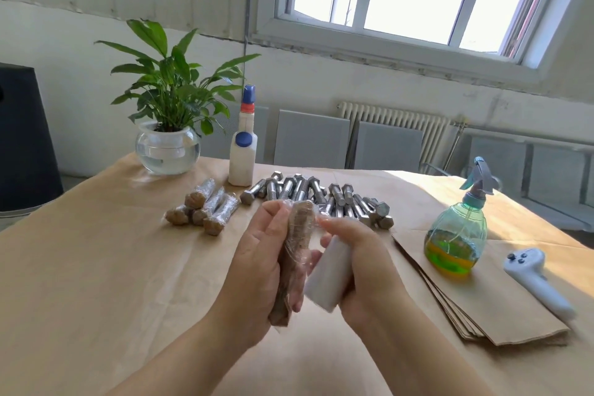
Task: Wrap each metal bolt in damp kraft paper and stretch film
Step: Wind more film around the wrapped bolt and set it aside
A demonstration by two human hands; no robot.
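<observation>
My left hand point(257, 270) grips a bolt wrapped in brown kraft paper point(297, 254), held upright above the table, with clear stretch film clinging around it. My right hand point(363, 264) holds a small white roll of stretch film point(328, 276) right beside the bolt, and film runs from the roll to the bolt's top. Behind my hands lies a pile of several bare metal bolts point(324, 196). To the left of that pile sit several finished wrapped bolts point(204, 209).
A stack of kraft paper sheets point(495, 309) lies at the right, with a green spray bottle point(458, 235) and a white controller point(536, 280) near it. A white glue bottle point(242, 151) and a potted plant in a glass bowl point(168, 145) stand at the back. Kraft paper covers the table point(112, 267).
</observation>
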